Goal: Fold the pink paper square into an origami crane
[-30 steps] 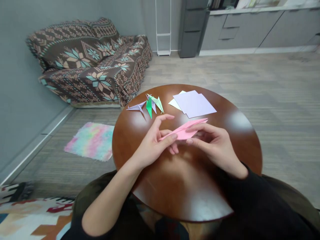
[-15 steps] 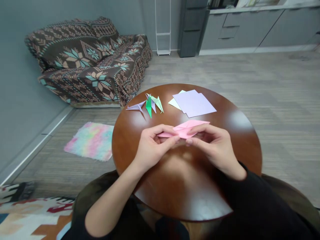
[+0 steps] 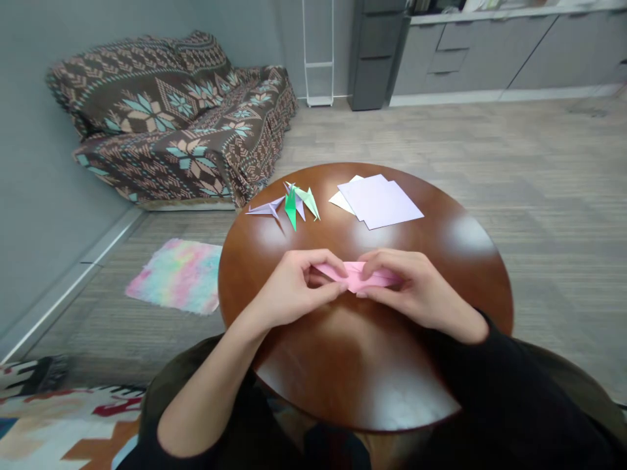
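There are two hands (image 3: pixel 300 287), one pink paper (image 3: pixel 354 277), one table (image 3: pixel 343 372), at least four paper figures (image 3: pixel 290 209) and two sheets (image 3: pixel 382 202).

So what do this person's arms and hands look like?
The left hand and right hand are bare and ungloved. The black left sleeve stops near the elbow; the black right sleeve reaches close to the wrist.

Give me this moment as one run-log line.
left fingers: hold pink paper | right fingers: likewise | folded figures, flat sheets: on table

Pink paper (image 3: pixel 354 274) levelled, drawn nearer, right grip (image 3: pixel 416 284) shifted inward
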